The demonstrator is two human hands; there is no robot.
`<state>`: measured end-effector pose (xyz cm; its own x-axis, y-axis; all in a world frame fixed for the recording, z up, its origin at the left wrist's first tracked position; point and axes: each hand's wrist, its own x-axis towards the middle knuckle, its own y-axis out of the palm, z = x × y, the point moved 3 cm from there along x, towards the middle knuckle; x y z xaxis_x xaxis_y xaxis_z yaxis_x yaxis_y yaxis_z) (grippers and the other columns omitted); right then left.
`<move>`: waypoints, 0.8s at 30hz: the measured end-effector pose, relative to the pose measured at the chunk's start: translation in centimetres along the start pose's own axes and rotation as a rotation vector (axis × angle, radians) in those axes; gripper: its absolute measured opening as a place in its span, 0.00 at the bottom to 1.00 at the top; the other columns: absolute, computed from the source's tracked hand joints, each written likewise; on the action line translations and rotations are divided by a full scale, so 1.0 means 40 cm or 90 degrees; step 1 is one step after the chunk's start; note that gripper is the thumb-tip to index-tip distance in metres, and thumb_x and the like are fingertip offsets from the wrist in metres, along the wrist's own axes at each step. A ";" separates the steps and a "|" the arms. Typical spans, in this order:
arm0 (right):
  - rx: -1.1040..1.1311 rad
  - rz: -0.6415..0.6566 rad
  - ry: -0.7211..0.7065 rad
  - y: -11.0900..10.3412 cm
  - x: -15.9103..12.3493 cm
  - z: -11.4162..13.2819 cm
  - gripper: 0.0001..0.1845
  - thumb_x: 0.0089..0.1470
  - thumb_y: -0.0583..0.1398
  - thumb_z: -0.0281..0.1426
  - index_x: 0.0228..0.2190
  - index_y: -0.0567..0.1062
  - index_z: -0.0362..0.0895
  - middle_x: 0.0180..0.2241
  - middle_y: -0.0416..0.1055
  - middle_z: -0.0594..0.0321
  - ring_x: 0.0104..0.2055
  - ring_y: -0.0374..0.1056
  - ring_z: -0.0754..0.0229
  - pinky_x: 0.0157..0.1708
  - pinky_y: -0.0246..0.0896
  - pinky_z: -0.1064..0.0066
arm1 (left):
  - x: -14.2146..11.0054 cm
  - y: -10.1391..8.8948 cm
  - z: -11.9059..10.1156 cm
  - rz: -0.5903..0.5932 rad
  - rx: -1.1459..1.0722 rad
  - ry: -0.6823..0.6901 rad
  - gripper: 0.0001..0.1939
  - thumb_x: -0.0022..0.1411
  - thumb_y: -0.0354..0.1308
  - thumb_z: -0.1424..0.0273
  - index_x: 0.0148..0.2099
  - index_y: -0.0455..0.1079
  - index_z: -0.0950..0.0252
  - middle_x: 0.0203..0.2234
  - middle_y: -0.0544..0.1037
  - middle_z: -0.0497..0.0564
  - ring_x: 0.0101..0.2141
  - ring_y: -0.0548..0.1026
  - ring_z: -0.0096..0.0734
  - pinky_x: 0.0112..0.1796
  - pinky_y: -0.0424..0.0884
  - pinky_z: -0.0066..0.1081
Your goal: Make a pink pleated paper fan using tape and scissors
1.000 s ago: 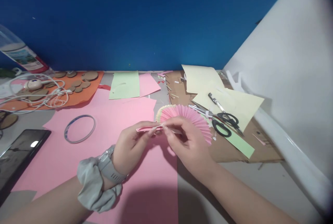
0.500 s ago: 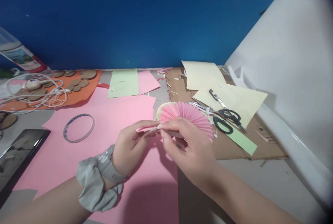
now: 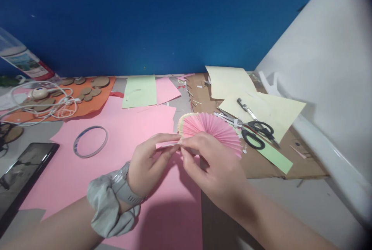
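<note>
Between my two hands is a narrow folded strip of pink paper (image 3: 166,144). My left hand (image 3: 148,160) pinches it between thumb and fingers, and its pink end sticks out to the left. My right hand (image 3: 210,161) grips the other end with thumb and forefinger, the tips of both hands almost meeting. Most of the strip is covered by fingers. Just behind my right hand lies a pleated paper fan (image 3: 219,130), pink with a pale yellow-green edge on the left. A large pink paper sheet (image 3: 128,126) lies under my hands.
Scissors (image 3: 252,138) and a pen (image 3: 247,110) lie on cream paper (image 3: 270,106) and cardboard (image 3: 308,166) at the right. To the left are a tape ring (image 3: 76,147), a phone (image 3: 24,176), white earphones (image 3: 62,114), cardboard cutouts (image 3: 100,82) and a bottle (image 3: 27,64).
My fingertips have shifted slightly along the pink strip, and its left end looks flatter and thinner. The whole view has moved a little; the other things stay in place.
</note>
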<state>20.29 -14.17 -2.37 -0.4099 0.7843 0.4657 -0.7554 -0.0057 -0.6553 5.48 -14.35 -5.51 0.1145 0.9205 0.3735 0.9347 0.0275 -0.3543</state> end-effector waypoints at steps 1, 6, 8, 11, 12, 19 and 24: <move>0.006 -0.001 0.003 0.000 0.000 -0.001 0.08 0.54 0.54 0.23 0.36 0.69 0.44 0.31 0.70 0.65 0.35 0.66 0.65 0.30 0.62 0.74 | -0.002 -0.001 0.002 -0.008 -0.005 0.006 0.10 0.60 0.55 0.75 0.44 0.70 0.61 0.39 0.77 0.49 0.40 0.74 0.26 0.42 0.71 0.24; 0.128 0.002 0.034 0.009 0.001 -0.015 0.09 0.54 0.54 0.22 0.38 0.67 0.46 0.32 0.70 0.67 0.33 0.68 0.68 0.31 0.65 0.77 | -0.007 0.000 0.006 -0.027 -0.051 -0.022 0.12 0.60 0.55 0.76 0.45 0.68 0.58 0.40 0.76 0.48 0.40 0.75 0.27 0.40 0.73 0.24; 0.174 0.006 0.061 0.013 0.001 -0.023 0.10 0.54 0.55 0.23 0.38 0.67 0.46 0.34 0.70 0.67 0.34 0.68 0.69 0.32 0.65 0.79 | -0.008 0.000 0.002 -0.021 -0.065 -0.015 0.12 0.60 0.55 0.76 0.46 0.67 0.58 0.39 0.75 0.48 0.40 0.75 0.26 0.40 0.73 0.24; 0.216 -0.004 0.074 0.014 0.000 -0.030 0.10 0.54 0.55 0.23 0.38 0.67 0.46 0.35 0.69 0.67 0.35 0.68 0.70 0.34 0.66 0.79 | -0.008 -0.003 -0.004 -0.001 -0.061 0.028 0.13 0.61 0.53 0.76 0.48 0.66 0.60 0.40 0.75 0.50 0.37 0.75 0.25 0.38 0.73 0.24; 0.229 -0.009 0.071 0.013 0.000 -0.031 0.10 0.54 0.55 0.22 0.38 0.67 0.46 0.34 0.69 0.67 0.35 0.68 0.69 0.35 0.66 0.79 | -0.006 -0.005 -0.003 0.003 -0.059 0.044 0.13 0.61 0.53 0.76 0.48 0.67 0.60 0.39 0.75 0.50 0.37 0.75 0.26 0.38 0.73 0.25; 0.251 -0.052 0.060 0.009 -0.004 -0.034 0.09 0.53 0.55 0.23 0.37 0.66 0.46 0.32 0.68 0.65 0.32 0.67 0.67 0.31 0.64 0.75 | 0.030 -0.052 -0.010 0.033 -0.049 0.267 0.13 0.57 0.55 0.78 0.45 0.68 0.63 0.32 0.77 0.52 0.35 0.75 0.34 0.37 0.72 0.38; 0.260 -0.098 0.045 -0.012 0.004 -0.029 0.07 0.54 0.55 0.23 0.36 0.66 0.46 0.32 0.66 0.66 0.32 0.65 0.67 0.31 0.62 0.75 | 0.050 -0.081 -0.051 0.072 -0.020 0.299 0.18 0.52 0.58 0.83 0.44 0.67 0.60 0.29 0.77 0.50 0.33 0.75 0.32 0.33 0.73 0.34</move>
<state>21.19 -13.34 -2.65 -0.2519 0.8356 0.4881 -0.9507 -0.1192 -0.2864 3.37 -13.41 -1.87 0.3492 0.6414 0.6831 0.9162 -0.0810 -0.3924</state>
